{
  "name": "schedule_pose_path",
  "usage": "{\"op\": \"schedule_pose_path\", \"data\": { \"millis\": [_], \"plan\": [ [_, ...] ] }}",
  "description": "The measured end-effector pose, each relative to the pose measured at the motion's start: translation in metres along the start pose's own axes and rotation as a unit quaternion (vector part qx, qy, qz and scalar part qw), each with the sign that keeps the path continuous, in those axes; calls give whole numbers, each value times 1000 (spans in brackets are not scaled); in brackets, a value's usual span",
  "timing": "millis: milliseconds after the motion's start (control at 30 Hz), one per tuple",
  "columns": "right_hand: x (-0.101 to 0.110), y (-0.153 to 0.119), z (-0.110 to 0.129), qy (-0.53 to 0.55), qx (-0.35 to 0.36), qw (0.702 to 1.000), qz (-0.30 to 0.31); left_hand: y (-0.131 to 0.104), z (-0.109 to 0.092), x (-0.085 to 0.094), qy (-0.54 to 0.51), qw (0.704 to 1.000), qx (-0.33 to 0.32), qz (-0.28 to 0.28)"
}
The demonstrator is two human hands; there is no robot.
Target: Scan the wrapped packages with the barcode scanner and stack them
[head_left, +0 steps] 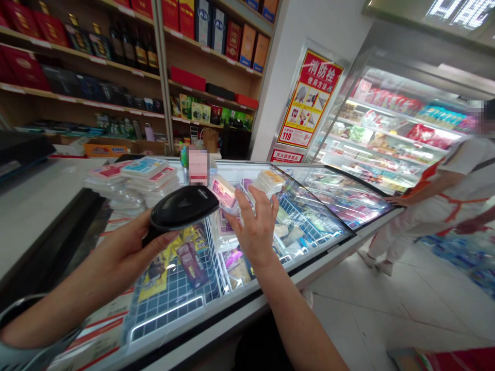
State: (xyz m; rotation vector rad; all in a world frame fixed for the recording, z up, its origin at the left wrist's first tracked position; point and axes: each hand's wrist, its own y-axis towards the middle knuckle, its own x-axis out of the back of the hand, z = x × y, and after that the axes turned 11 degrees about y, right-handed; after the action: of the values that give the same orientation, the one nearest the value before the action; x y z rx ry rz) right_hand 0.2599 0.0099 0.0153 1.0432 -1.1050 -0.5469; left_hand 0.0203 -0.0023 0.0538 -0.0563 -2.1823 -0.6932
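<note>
My left hand (137,242) is wrapped round the handle of a black barcode scanner (185,203), whose head points to the right over the freezer. My right hand (255,226) is raised above the freezer's glass, its fingers spread and curved, with nothing visible in its grasp. Just beyond its thumb lies a clear plastic pack with a pink label (223,193); whether they touch I cannot tell. More flat packs (149,167) are stacked behind the scanner on the left. A pack with a yellow label (274,178) lies behind my right fingertips.
The chest freezer (309,263) holds wire baskets (166,322) with bagged food. At the right, a person in an orange-trimmed apron (429,190) rests a hand on its far end. Shelves of bottles and boxes (216,77) stand behind, and a lit refrigerated display (379,134) stands at the back right.
</note>
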Motion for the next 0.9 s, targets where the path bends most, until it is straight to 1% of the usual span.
{"op": "schedule_pose_path", "data": {
  "millis": [100, 200, 300, 367, 433, 467, 500, 567, 633, 700, 767, 900],
  "plan": [
    [-1, 0, -1, 11, -12, 1000, -7, -3, 1, 1, -41, 999, 0, 17],
    [-3, -1, -4, 27, -36, 999, -22, -4, 1, 1, -16, 1000, -9, 4],
    [-6, -1, -13, 53, -72, 995, -40, -3, 2, 1, 25, 1000, -4, 0],
    [-10, -1, -25, 81, -120, 988, -51, -1, 5, 0, 42, 999, 13, 13],
    [-16, -2, -40, 111, -199, 972, -56, 1, 8, -1, 55, 997, 39, 27],
    [-21, -3, -49, 119, -249, 960, -51, 2, 11, -2, 60, 996, 52, 33],
    [-26, -5, -56, 121, -303, 944, -44, 3, 13, -3, 64, 995, 66, 37],
    [-37, -8, -69, 114, -394, 912, 2, 6, 18, -5, 69, 992, 95, 47],
    [-48, -10, -77, 98, -443, 890, 51, 9, 23, -7, 70, 989, 121, 56],
    [-57, -12, -80, 78, -455, 883, 89, 11, 27, -9, 76, 985, 144, 62],
    [-65, -13, -79, 55, -447, 885, 120, 11, 29, -10, 83, 982, 156, 65],
    [-76, -14, -75, -3, -418, 889, 185, 12, 28, -11, 83, 983, 155, 62]
  ]
}}
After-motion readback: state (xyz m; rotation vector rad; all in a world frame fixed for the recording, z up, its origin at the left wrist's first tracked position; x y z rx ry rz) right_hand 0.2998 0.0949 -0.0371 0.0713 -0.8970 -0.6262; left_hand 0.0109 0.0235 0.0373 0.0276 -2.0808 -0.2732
